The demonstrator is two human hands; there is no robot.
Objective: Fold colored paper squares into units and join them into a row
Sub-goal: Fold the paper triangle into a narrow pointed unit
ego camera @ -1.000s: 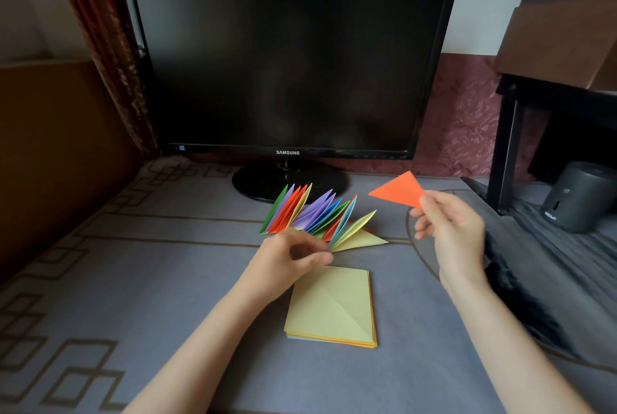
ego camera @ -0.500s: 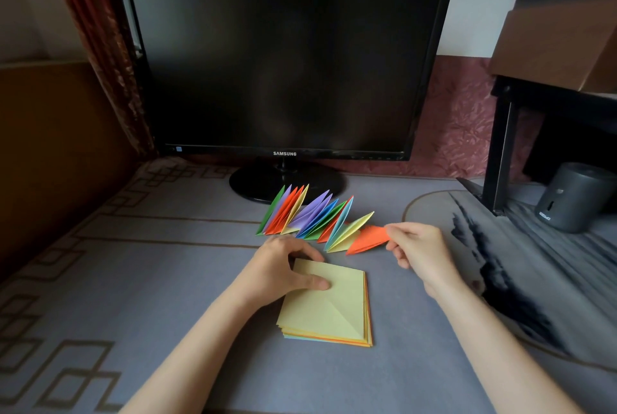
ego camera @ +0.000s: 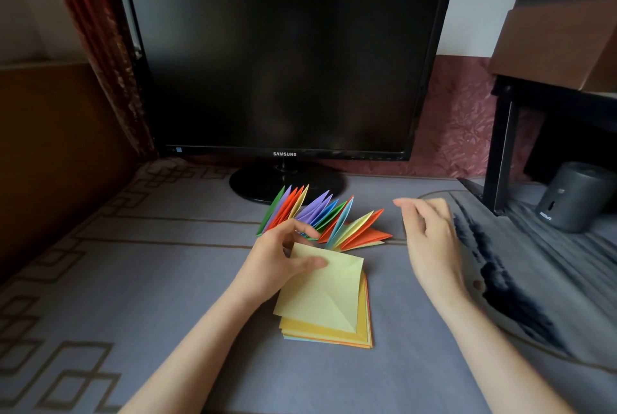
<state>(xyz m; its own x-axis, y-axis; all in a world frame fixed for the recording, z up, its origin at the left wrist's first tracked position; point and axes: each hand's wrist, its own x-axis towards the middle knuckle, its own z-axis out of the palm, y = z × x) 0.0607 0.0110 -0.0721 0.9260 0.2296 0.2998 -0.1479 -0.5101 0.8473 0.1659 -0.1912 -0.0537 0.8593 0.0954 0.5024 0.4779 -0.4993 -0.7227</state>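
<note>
A row of folded paper units in green, purple, orange, yellow and blue fans across the grey mat in front of the monitor. An orange unit sits at its right end. A stack of paper squares lies nearer me, with a pale yellow sheet on top, creased along its diagonal and turned askew. My left hand pinches that sheet's upper left corner, thumb on top. Just right of the row, my right hand hovers with fingers relaxed and holds nothing.
A black monitor on a round stand stands right behind the row. A dark table leg, a grey cylinder and a brown box are at the right. The patterned grey mat covers the desk.
My right hand brought the orange unit down to the row's right end, released it and drew back right. My left hand moved off the row and took the top yellow sheet's corner.
</note>
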